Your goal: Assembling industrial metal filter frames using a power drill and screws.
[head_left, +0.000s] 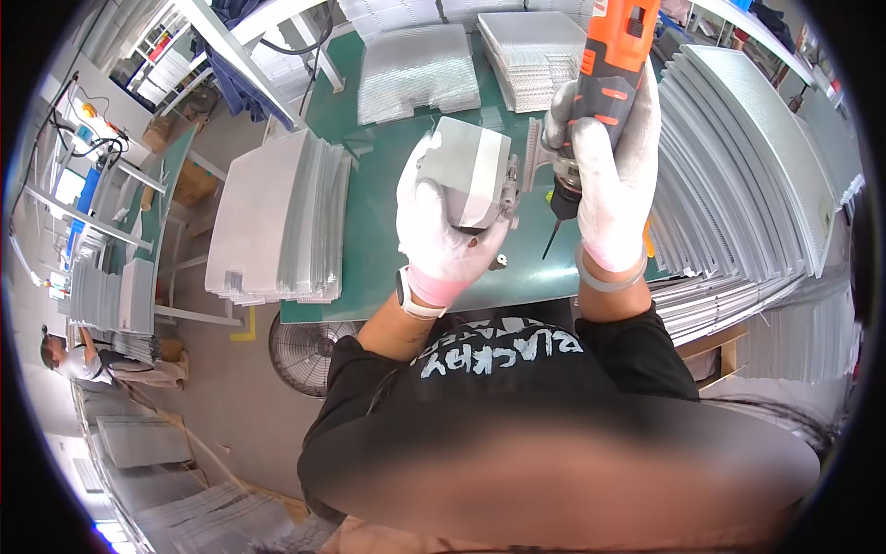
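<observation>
My left hand, in a white glove with a pink cuff, is closed round a small grey box-shaped metal part. A pale band crosses its top, and small fittings run along its right edge. Wrapped in my gloved right hand is an orange and black power screwdriver. Its thin dark bit points down toward the green table, to the right of the metal part and apart from it. A narrow ridged strip shows between both hands. One tiny metal piece is beside my left wrist.
Stacks of thin grey panels stand at the left, and more panels fan out at the right. Flat piles lie along the back. A floor fan sits below the front edge. Another person is far left.
</observation>
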A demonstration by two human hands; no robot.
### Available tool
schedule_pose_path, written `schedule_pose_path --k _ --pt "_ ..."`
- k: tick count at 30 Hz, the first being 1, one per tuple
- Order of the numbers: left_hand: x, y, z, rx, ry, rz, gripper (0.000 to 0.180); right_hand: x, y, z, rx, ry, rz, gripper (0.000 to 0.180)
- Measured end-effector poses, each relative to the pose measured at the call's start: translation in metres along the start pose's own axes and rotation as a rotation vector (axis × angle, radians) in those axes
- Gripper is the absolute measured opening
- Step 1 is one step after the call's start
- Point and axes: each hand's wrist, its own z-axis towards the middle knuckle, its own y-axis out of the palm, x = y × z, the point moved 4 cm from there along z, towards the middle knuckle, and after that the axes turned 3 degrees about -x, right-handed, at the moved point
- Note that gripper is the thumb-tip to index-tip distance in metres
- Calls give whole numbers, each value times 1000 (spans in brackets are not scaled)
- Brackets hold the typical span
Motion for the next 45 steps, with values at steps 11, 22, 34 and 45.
schedule_pose_path --k 11,22,34,45 --pt "1 -3 14 65 27 80 83 7 4 0 -72 -201 -273 132" --pt "14 0 22 177 237 248 101 5 -1 -2 -116 -96 -188 114" --pt "14 9 22 84 115 262 86 1 -2 13 -17 -288 -143 68" --pt "13 13 18 33 168 301 110 4 -1 15 -65 -322 -222 70"
